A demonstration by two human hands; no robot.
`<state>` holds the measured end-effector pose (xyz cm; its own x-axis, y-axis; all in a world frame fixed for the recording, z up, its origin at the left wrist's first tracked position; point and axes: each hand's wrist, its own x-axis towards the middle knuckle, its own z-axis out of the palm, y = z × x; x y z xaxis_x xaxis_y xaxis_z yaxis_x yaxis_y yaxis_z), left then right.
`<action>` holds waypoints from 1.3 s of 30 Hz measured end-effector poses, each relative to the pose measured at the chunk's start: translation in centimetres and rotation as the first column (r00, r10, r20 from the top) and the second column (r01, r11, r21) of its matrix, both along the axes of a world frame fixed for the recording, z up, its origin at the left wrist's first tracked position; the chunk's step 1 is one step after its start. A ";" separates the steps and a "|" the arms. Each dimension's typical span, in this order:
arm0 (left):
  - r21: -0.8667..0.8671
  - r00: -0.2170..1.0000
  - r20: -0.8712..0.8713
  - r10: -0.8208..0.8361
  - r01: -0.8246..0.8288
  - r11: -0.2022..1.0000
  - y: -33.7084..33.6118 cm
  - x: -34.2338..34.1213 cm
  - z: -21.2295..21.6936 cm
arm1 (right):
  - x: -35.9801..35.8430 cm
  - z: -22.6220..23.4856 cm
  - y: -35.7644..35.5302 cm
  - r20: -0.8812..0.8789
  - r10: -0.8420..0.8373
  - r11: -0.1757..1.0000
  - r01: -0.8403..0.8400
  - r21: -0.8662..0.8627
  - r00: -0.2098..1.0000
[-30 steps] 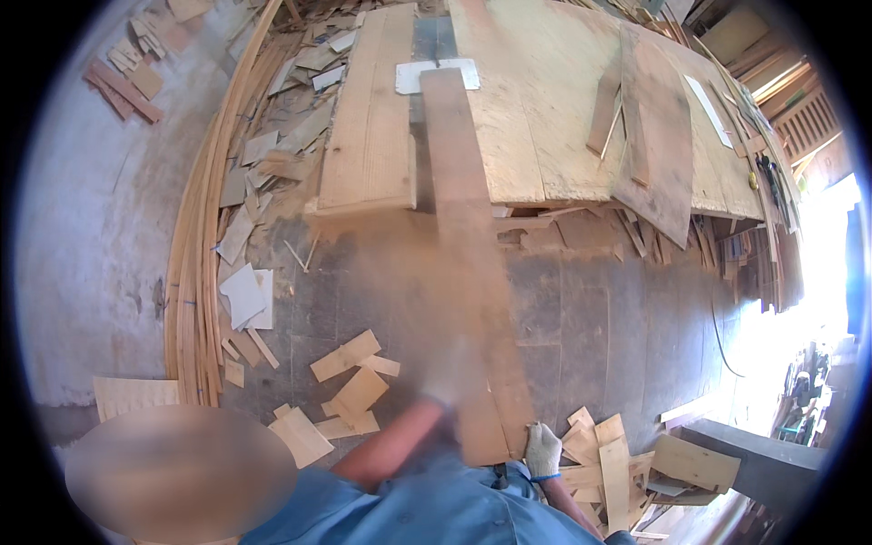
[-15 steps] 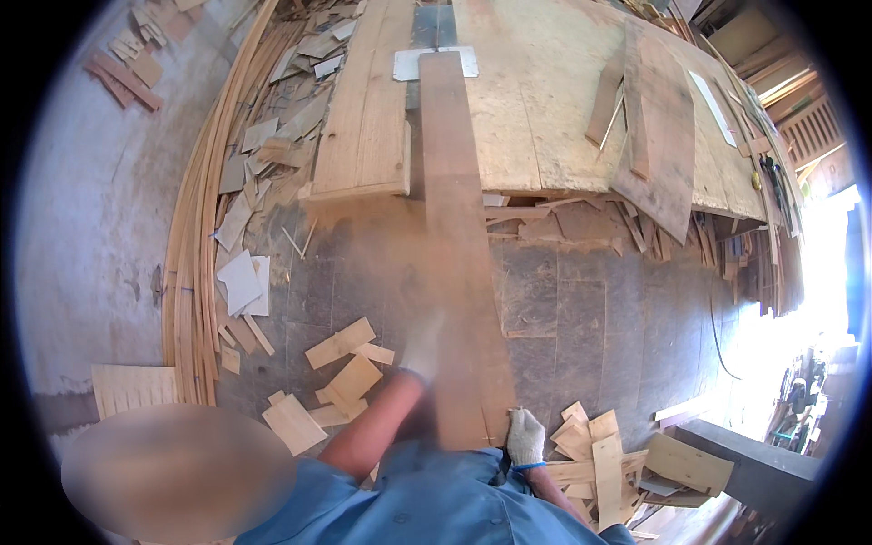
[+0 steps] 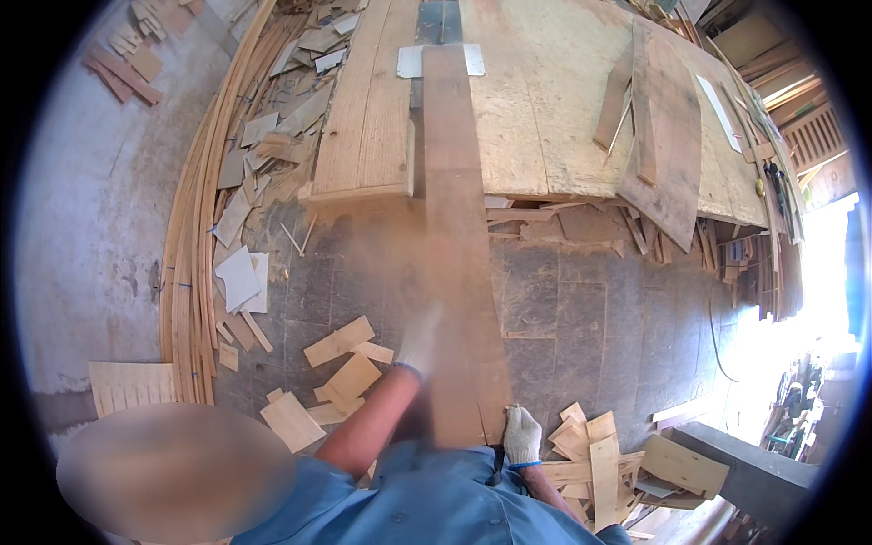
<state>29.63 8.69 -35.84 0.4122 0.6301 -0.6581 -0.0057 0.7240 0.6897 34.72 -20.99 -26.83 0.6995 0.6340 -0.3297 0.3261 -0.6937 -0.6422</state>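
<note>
A long brown wooden board (image 3: 459, 227) runs from close in front of my body to the workbench. Its far end rests over a white plate (image 3: 411, 62). My left hand (image 3: 420, 341), in a pale glove, holds the board's left edge partway along; its fingertips are smeared and partly hidden by the board. At the near right corner, my right hand (image 3: 522, 438), in a white glove with a blue cuff, is closed on the board's edge. The board's near end meets my blue shirt (image 3: 409, 495).
The workbench (image 3: 518, 118) carries a raised plank platform (image 3: 365, 118) at left and loose boards (image 3: 663, 136) at right. Wood offcuts (image 3: 350, 377) lie on the floor by my left arm, with another heap (image 3: 604, 463) at right. Long strips (image 3: 186, 291) line the left wall.
The board has slid slightly forward over the white plate, with both hands still on it. The whole view has shifted a little.
</note>
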 end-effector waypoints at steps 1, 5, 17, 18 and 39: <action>0.016 1.000 -0.004 -0.010 0.010 1.000 0.2 -0.1 -0.2 | 0.0 0.0 0.1 0.018 0.025 1.000 -0.025 -0.006 1.000; 0.060 0.998 0.011 -0.060 0.060 0.996 1.1 -0.1 -0.7 | 0.3 0.4 0.9 -0.060 -0.004 0.999 0.001 -0.049 0.998; -0.002 0.996 0.038 -0.079 0.079 0.997 6.7 4.1 4.5 | 3.1 -3.3 5.3 0.151 0.060 0.991 -0.077 0.107 0.987; -0.017 0.995 0.060 -0.079 0.080 0.997 7.1 4.1 4.3 | 3.4 -3.2 5.6 0.166 0.080 0.990 -0.097 0.099 0.983; 0.274 0.659 -0.506 -0.556 0.734 0.621 -4.9 -7.6 8.2 | 5.3 -4.2 11.2 0.091 -0.072 0.989 0.059 0.138 0.993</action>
